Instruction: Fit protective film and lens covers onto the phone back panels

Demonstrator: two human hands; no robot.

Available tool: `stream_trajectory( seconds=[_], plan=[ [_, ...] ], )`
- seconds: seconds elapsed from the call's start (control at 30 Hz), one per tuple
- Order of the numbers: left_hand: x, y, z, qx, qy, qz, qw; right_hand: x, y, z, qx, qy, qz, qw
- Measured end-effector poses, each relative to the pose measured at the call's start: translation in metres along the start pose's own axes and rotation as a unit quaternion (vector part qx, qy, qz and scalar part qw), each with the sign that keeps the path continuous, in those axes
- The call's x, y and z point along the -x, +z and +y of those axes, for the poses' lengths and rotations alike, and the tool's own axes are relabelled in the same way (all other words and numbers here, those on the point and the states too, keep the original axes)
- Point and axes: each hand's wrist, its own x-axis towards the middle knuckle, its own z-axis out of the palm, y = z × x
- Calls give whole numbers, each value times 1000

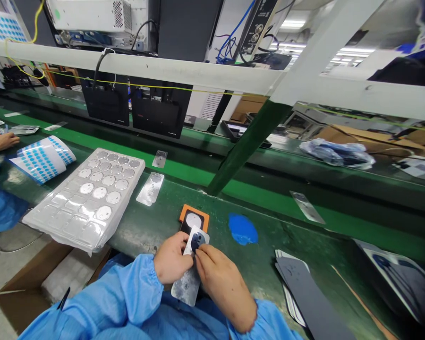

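Observation:
My left hand [172, 259] grips the edge of a thin silvery phone back panel [185, 289], thumb on top. The panel is tilted, held above the bench in front of my body. Near its upper end sits a dark round camera plate [197, 240] with several small holes. My right hand [224, 279] has its fingertips pinched together at the lower edge of that plate; whether they grip or press it is partly hidden. Just behind the panel stands an orange and black fixture [204, 218] with a white round disc [193, 220] in it.
A clear plastic tray [63, 231] with round pieces lies left. Silvery panels [150, 189] rest beside it. A blue patch [243, 229] and stacked grey panels [301, 288] are right. Behind run a green conveyor [262, 198] and slanted post [248, 146]. A co-worker's hand [2, 141] is far left.

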Motion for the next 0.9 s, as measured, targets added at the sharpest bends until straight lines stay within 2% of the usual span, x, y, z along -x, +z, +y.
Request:
stream_trajectory(
  seconds=[0.1, 0.2, 0.4, 0.53, 0.63, 0.7, 0.8, 0.83, 0.9],
  plan=[
    [0, 3, -1, -21, 5, 2, 1000, 0, -1, -5, 39, -2, -41, 998],
    [-1, 3, -3, -19, -1, -1, 1000, -3, -2, -3, 35, -9, -49, 998],
    [-3, 5, -2, 13, -15, -12, 1000, -16, -7, 10, -71, 37, -34, 996],
    [-4, 6, -2, 37, -30, -17, 999, -24, -16, 21, -174, 79, -79, 978],
    [-3, 7, -1, 85, -65, -26, 994, -25, -25, 56, -270, 175, -112, 940],
    [-1, 7, 0, 134, -91, -22, 987, -23, -28, 94, -278, 238, -96, 926],
    [0, 7, 2, 210, -120, -3, 970, -15, -18, 153, -149, 333, 14, 931],
    [0, 6, 3, 227, -128, 6, 965, -11, -12, 169, -77, 342, 51, 935],
    [-1, 6, 5, 250, -143, 20, 957, -5, 4, 190, 5, 315, 65, 947]
  ],
)
